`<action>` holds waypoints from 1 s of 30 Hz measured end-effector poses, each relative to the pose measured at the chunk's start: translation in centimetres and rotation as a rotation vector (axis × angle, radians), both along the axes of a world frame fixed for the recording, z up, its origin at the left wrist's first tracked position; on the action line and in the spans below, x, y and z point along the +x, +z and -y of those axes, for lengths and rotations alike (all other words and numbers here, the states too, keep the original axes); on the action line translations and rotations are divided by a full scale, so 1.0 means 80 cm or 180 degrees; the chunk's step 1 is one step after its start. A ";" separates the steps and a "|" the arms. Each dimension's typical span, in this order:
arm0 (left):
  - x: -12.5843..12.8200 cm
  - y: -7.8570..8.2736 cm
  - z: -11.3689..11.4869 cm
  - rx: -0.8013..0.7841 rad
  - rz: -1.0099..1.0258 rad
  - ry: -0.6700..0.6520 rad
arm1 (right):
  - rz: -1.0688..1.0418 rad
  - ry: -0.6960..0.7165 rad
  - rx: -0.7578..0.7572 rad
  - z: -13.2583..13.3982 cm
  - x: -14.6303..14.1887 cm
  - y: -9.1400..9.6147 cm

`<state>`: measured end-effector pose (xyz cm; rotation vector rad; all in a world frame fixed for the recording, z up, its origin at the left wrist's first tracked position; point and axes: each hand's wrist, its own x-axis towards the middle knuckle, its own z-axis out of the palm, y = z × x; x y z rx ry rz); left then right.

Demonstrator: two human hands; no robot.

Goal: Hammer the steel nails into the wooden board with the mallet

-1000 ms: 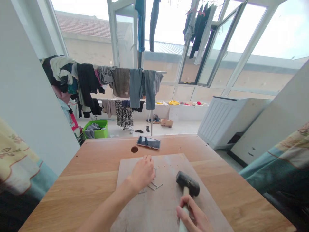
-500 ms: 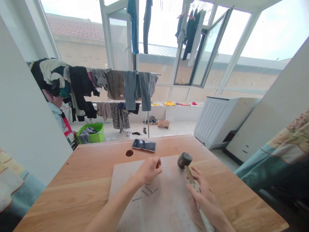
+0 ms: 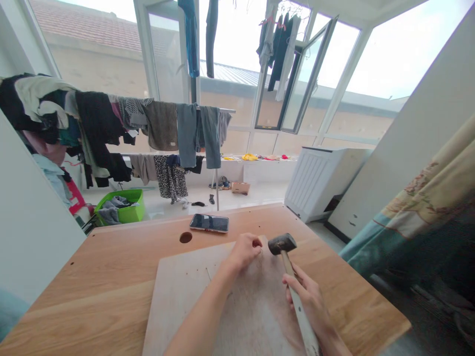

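Note:
My left hand [image 3: 246, 252] rests near the far right part of a pale board [image 3: 178, 284], thumb and forefinger pinched on what looks like a nail, mostly hidden by the fingertips. My right hand [image 3: 307, 291] is wrapped round the handle of a hammer [image 3: 282, 243] with a dark head and a light, worn shaft. The head hangs just right of my left fingertips, apart from them. Another thin nail [image 3: 208, 273] shows beside my left forearm, along with several small dark spots on the board. My forearm covers part of the board's middle.
The board lies on a wooden table [image 3: 92, 284]. A phone [image 3: 209, 223] lies behind it, near a round hole in the tabletop. Beyond stand a green basket [image 3: 132, 212], a rack of laundry [image 3: 163, 126] and a white cabinet-like unit [image 3: 319, 180]. A curtain [image 3: 404, 217] hangs at the right.
The view has swung to the right. My left hand has shifted right across the board, closer to the hammer head. My right fingers, looser before, have closed round the handle.

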<state>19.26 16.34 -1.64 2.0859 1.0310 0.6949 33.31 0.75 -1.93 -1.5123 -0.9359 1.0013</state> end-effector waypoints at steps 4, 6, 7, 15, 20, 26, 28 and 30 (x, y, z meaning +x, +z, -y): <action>-0.009 0.002 -0.005 0.0001 -0.0076 -0.0002 | -0.0059 -0.0080 0.0143 0.000 -0.002 0.001; -0.015 0.003 -0.009 -0.0004 -0.0151 -0.0108 | -0.0141 -0.0044 0.0232 0.001 -0.004 0.002; -0.018 0.004 -0.010 -0.0003 -0.0187 -0.0179 | -0.0194 -0.0020 0.0261 0.002 -0.006 0.004; -0.031 0.004 -0.011 0.0122 -0.0237 -0.0523 | -0.0432 0.0018 0.0317 0.004 -0.011 0.005; -0.027 -0.013 -0.009 0.0045 0.0003 -0.0518 | -0.0487 0.0181 0.0303 0.004 -0.011 0.001; -0.030 -0.025 -0.005 -0.0180 0.0320 -0.0452 | -0.0529 0.0396 0.0221 0.005 -0.012 0.004; -0.031 -0.025 -0.004 -0.0251 0.0399 -0.0473 | -0.0629 0.0454 0.0225 0.004 -0.011 0.005; -0.031 -0.024 -0.002 -0.0271 0.0474 -0.0433 | -0.0725 0.0454 0.0253 0.003 -0.010 0.005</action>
